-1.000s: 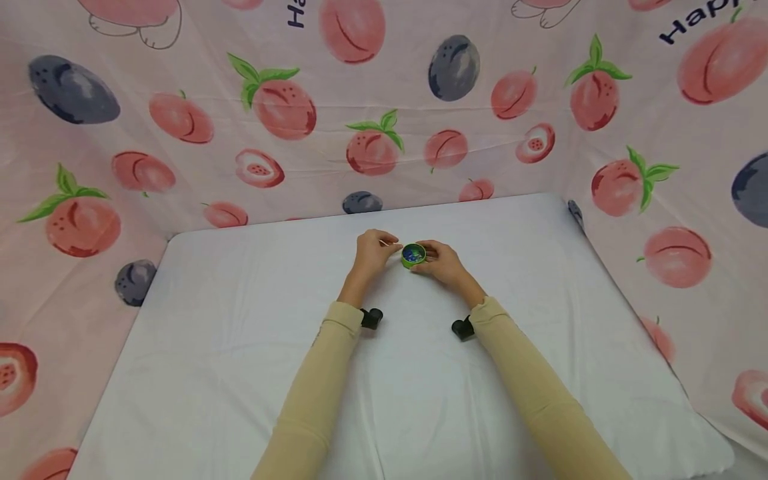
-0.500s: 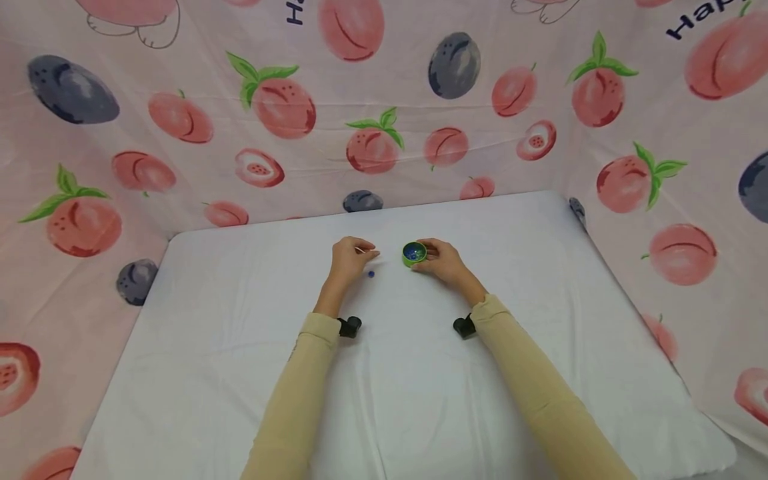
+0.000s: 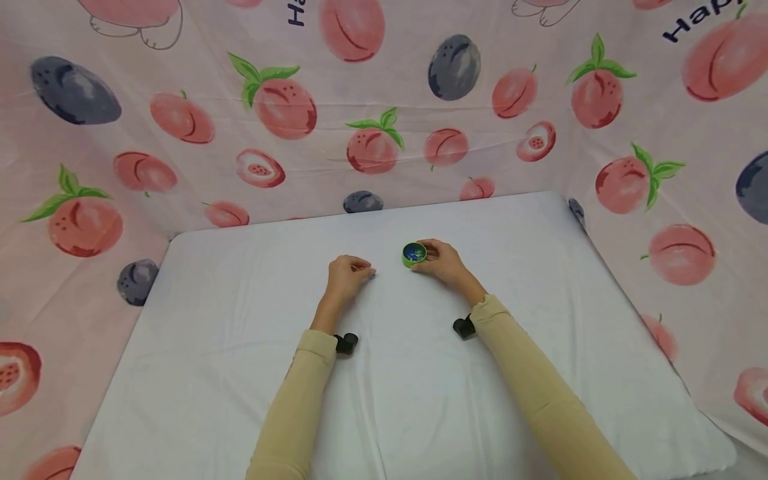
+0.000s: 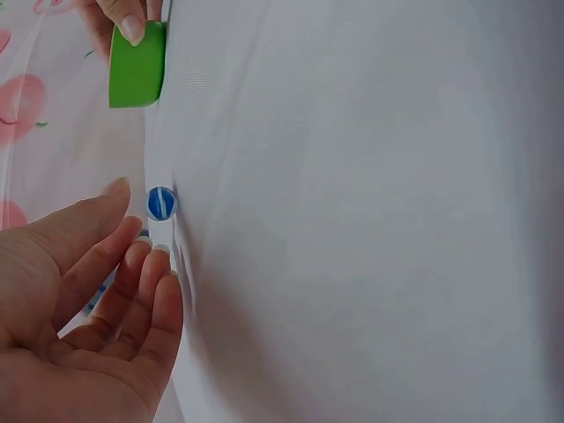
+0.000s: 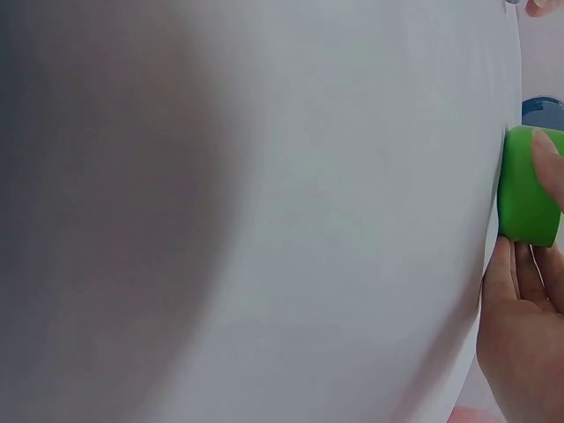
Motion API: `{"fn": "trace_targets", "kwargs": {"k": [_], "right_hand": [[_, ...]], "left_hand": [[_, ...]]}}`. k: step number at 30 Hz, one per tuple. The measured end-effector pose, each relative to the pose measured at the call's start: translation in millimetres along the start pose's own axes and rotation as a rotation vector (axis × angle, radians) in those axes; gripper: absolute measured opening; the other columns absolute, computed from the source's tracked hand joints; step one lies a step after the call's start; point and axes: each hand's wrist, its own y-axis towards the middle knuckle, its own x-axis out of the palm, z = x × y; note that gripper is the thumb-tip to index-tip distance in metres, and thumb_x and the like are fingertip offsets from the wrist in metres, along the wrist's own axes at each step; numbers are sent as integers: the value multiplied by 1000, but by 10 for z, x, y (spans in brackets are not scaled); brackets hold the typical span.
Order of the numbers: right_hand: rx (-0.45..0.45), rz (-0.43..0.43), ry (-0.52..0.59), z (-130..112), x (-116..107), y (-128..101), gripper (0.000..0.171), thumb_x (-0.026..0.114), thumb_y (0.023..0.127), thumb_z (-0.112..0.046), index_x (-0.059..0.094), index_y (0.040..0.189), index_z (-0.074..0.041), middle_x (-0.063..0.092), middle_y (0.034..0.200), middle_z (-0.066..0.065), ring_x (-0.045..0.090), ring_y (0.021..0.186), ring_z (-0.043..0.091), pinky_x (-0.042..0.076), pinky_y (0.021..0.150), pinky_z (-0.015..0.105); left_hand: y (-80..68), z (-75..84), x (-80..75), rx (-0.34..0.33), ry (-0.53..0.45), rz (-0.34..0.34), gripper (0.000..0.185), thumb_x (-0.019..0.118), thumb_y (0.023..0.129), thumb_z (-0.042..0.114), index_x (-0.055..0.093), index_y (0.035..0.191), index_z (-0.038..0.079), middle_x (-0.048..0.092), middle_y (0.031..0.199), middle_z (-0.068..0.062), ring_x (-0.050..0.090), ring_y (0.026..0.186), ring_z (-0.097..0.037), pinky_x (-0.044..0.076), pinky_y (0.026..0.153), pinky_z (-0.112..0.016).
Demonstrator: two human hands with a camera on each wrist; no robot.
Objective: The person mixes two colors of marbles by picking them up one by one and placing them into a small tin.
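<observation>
One blue marble (image 4: 161,203) lies on the white surface (image 3: 420,373) at the left hand's (image 3: 346,275) fingertips (image 4: 141,256), which curl toward it without closing on it. Just beyond, the right hand (image 3: 441,260) grips a small green cup (image 3: 414,254) holding blue beads, thumb and fingers curled round its wall.

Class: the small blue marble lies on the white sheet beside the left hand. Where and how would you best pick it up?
Pinch the blue marble across its middle, thumb one side and forefinger the other, coming from above. It is round and probably rolls, so the left hand should close on both sides together.
</observation>
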Motion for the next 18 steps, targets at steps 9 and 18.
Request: {"fn": "trace_targets", "kwargs": {"k": [9, 18], "right_hand": [[4, 0, -3, -28, 8, -20, 67, 79, 92, 1, 49, 151, 6, 55, 151, 26, 55, 140, 38, 46, 116, 43], [3, 9, -17, -2, 12, -14, 66, 79, 93, 0, 49, 152, 6, 55, 150, 27, 55, 140, 38, 45, 117, 43]], "left_hand": [[-36, -36, 37, -8, 4, 0, 19, 81, 92, 6, 79, 105, -7, 75, 96, -20, 68, 86, -29, 54, 73, -31], [-30, -59, 56, -10, -3, -9, 17, 81, 92, 5, 79, 104, -7, 75, 96, -19, 69, 86, -28, 55, 75, -33]]}}
